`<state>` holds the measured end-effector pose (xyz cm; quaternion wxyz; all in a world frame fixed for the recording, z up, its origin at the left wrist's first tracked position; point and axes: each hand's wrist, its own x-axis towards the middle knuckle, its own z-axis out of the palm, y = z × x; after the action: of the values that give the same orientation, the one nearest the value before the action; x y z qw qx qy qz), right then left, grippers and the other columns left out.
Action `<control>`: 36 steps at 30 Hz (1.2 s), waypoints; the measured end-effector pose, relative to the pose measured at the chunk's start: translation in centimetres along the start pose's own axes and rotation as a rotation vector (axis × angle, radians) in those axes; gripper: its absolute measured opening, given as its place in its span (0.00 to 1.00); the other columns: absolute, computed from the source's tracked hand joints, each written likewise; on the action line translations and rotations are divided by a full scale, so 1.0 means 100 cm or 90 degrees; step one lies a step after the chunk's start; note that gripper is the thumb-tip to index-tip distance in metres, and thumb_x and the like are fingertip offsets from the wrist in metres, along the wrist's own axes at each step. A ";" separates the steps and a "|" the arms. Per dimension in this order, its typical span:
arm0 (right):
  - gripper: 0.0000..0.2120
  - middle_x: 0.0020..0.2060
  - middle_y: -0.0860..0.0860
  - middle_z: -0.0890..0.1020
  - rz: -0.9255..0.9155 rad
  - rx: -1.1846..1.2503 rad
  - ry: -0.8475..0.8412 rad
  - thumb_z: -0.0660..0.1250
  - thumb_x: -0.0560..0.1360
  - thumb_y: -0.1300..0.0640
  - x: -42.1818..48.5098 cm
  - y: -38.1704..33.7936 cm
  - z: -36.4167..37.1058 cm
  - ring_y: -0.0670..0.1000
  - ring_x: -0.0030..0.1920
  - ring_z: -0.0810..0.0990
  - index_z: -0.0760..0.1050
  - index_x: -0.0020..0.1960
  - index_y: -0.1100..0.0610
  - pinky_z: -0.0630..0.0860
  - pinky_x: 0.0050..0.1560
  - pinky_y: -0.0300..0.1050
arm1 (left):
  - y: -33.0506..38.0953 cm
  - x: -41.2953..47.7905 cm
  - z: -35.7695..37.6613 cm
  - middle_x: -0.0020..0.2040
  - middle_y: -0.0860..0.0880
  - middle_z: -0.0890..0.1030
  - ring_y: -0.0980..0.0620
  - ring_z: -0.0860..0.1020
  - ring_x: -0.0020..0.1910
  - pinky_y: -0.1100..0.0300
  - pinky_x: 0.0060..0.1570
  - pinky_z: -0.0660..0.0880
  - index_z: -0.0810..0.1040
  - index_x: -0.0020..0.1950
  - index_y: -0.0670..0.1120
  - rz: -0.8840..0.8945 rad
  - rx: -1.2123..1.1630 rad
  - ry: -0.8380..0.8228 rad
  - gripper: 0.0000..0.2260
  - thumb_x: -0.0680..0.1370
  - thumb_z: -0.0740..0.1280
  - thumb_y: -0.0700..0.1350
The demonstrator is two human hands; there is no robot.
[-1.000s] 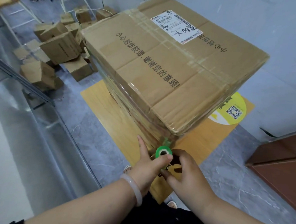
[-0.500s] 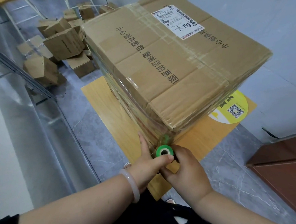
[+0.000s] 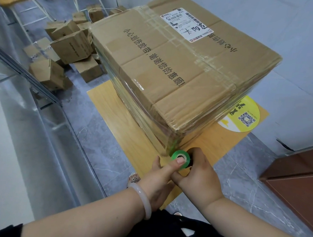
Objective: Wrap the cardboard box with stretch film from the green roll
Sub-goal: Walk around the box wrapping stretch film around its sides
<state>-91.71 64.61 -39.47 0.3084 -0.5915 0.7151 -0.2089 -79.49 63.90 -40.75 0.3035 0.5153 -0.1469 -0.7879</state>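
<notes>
A large cardboard box (image 3: 173, 68) with black printed characters and a white shipping label stands on a small wooden table (image 3: 115, 119). Clear film covers its side walls. The green roll (image 3: 180, 157) sits at the box's near bottom corner, with film running up from it onto that corner. My left hand (image 3: 159, 177) presses its thumb on the roll's core hole, fingers down beside the box. My right hand (image 3: 198, 174) wraps around the roll from the right and below.
Several small cardboard boxes (image 3: 67, 58) lie on the grey floor at the left rear. A glass partition (image 3: 15, 109) runs along the left. A brown cabinet (image 3: 294, 185) stands at the right. A yellow round sticker (image 3: 243, 116) lies on the table.
Both hands and the green roll stay at the box's near bottom corner. The camera has shifted a little, so the box appears lower and further right.
</notes>
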 end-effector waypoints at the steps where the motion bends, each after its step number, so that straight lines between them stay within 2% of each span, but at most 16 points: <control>1: 0.23 0.45 0.46 0.74 0.002 0.010 0.005 0.72 0.64 0.42 0.000 0.001 -0.002 0.51 0.41 0.76 0.65 0.51 0.49 0.73 0.36 0.47 | -0.001 0.000 0.002 0.72 0.43 0.74 0.47 0.74 0.70 0.48 0.72 0.69 0.54 0.82 0.48 -0.006 0.008 -0.013 0.62 0.53 0.82 0.56; 3: 0.22 0.47 0.45 0.74 -0.005 0.022 0.006 0.71 0.65 0.44 0.000 0.005 -0.004 0.50 0.44 0.76 0.67 0.54 0.48 0.75 0.39 0.48 | -0.002 0.001 0.007 0.66 0.46 0.81 0.50 0.78 0.67 0.51 0.70 0.72 0.69 0.75 0.44 -0.012 0.042 -0.029 0.49 0.57 0.79 0.58; 5: 0.21 0.48 0.44 0.72 -0.017 0.006 -0.007 0.69 0.66 0.44 0.002 0.008 -0.005 0.49 0.46 0.76 0.69 0.56 0.46 0.75 0.40 0.48 | -0.003 0.004 0.008 0.64 0.46 0.82 0.50 0.79 0.65 0.48 0.71 0.70 0.73 0.71 0.44 -0.014 0.063 -0.022 0.43 0.59 0.76 0.59; 8: 0.20 0.49 0.44 0.71 -0.020 -0.031 -0.044 0.67 0.67 0.42 0.008 0.010 -0.004 0.50 0.46 0.76 0.70 0.56 0.46 0.75 0.40 0.48 | -0.004 0.008 0.010 0.65 0.45 0.81 0.49 0.79 0.64 0.46 0.73 0.68 0.73 0.71 0.45 -0.005 0.084 -0.004 0.43 0.59 0.75 0.60; 12: 0.17 0.50 0.45 0.72 -0.018 0.022 -0.044 0.69 0.68 0.46 0.014 0.015 -0.009 0.50 0.49 0.76 0.72 0.54 0.48 0.75 0.43 0.49 | -0.004 0.011 0.019 0.66 0.48 0.81 0.51 0.78 0.65 0.48 0.72 0.69 0.73 0.71 0.47 0.003 0.051 0.013 0.41 0.60 0.76 0.58; 14: 0.19 0.52 0.44 0.74 -0.034 0.066 -0.047 0.70 0.67 0.47 0.014 0.021 -0.014 0.49 0.51 0.76 0.71 0.56 0.48 0.76 0.48 0.50 | -0.005 0.014 0.026 0.66 0.47 0.81 0.51 0.78 0.65 0.53 0.66 0.74 0.75 0.69 0.47 0.007 0.033 0.022 0.35 0.64 0.74 0.56; 17: 0.24 0.56 0.44 0.77 -0.068 0.114 -0.077 0.67 0.67 0.47 0.013 0.026 -0.019 0.47 0.55 0.76 0.67 0.62 0.42 0.77 0.53 0.50 | -0.007 0.020 0.034 0.65 0.45 0.81 0.50 0.78 0.65 0.56 0.58 0.77 0.75 0.68 0.45 0.011 0.008 0.063 0.34 0.64 0.74 0.55; 20: 0.22 0.54 0.45 0.77 -0.071 0.074 -0.072 0.67 0.67 0.49 0.014 0.029 -0.024 0.49 0.53 0.77 0.68 0.60 0.41 0.77 0.51 0.53 | -0.009 0.022 0.040 0.65 0.45 0.80 0.50 0.79 0.64 0.57 0.54 0.78 0.72 0.70 0.44 0.003 -0.005 0.080 0.34 0.66 0.75 0.54; 22: 0.20 0.53 0.44 0.76 -0.064 0.029 -0.046 0.68 0.67 0.47 0.017 0.030 -0.026 0.50 0.51 0.77 0.68 0.58 0.43 0.77 0.47 0.52 | -0.012 0.023 0.042 0.64 0.44 0.81 0.51 0.81 0.60 0.59 0.50 0.80 0.72 0.70 0.44 -0.011 -0.018 0.067 0.26 0.75 0.74 0.49; 25: 0.19 0.50 0.44 0.75 -0.039 -0.007 -0.014 0.70 0.67 0.50 0.022 0.030 -0.027 0.52 0.47 0.77 0.68 0.55 0.46 0.76 0.40 0.49 | -0.017 0.027 0.044 0.63 0.45 0.82 0.50 0.80 0.62 0.53 0.65 0.76 0.74 0.68 0.45 -0.034 -0.051 0.026 0.18 0.80 0.69 0.46; 26: 0.19 0.51 0.44 0.75 -0.027 -0.015 -0.006 0.70 0.67 0.50 0.024 0.030 -0.027 0.53 0.47 0.78 0.68 0.56 0.46 0.76 0.40 0.49 | -0.017 0.030 0.045 0.63 0.46 0.83 0.50 0.80 0.64 0.53 0.67 0.74 0.74 0.68 0.45 -0.039 -0.059 0.015 0.17 0.80 0.68 0.46; 29: 0.24 0.54 0.46 0.75 -0.004 -0.039 0.011 0.70 0.66 0.52 0.030 0.033 -0.027 0.54 0.49 0.78 0.68 0.60 0.43 0.77 0.41 0.51 | -0.012 0.035 0.049 0.61 0.49 0.84 0.54 0.80 0.63 0.54 0.67 0.73 0.78 0.63 0.47 -0.053 -0.041 -0.020 0.13 0.80 0.69 0.48; 32: 0.27 0.53 0.47 0.74 -0.052 0.012 0.008 0.70 0.64 0.54 0.037 0.042 -0.031 0.51 0.52 0.76 0.69 0.62 0.43 0.77 0.46 0.54 | -0.009 0.042 0.056 0.58 0.52 0.84 0.56 0.79 0.61 0.53 0.67 0.73 0.80 0.58 0.50 -0.069 -0.037 -0.023 0.08 0.80 0.68 0.49; 34: 0.26 0.57 0.46 0.74 -0.095 0.091 -0.019 0.69 0.63 0.55 0.043 0.047 -0.036 0.44 0.57 0.74 0.72 0.61 0.47 0.76 0.54 0.49 | -0.009 0.047 0.059 0.58 0.52 0.84 0.55 0.79 0.61 0.54 0.64 0.74 0.79 0.57 0.51 -0.060 -0.047 -0.006 0.07 0.81 0.67 0.48; 36: 0.27 0.59 0.44 0.75 -0.100 0.154 -0.079 0.68 0.62 0.55 0.048 0.052 -0.046 0.41 0.59 0.74 0.71 0.62 0.46 0.74 0.59 0.46 | -0.011 0.049 0.061 0.60 0.50 0.83 0.53 0.78 0.63 0.51 0.69 0.72 0.79 0.59 0.51 -0.053 -0.047 0.006 0.12 0.77 0.71 0.50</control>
<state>-99.12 60.73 -40.53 0.4038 -0.6159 0.6158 -0.2802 -86.80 61.18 -42.33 0.2900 0.5132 -0.0948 -0.8022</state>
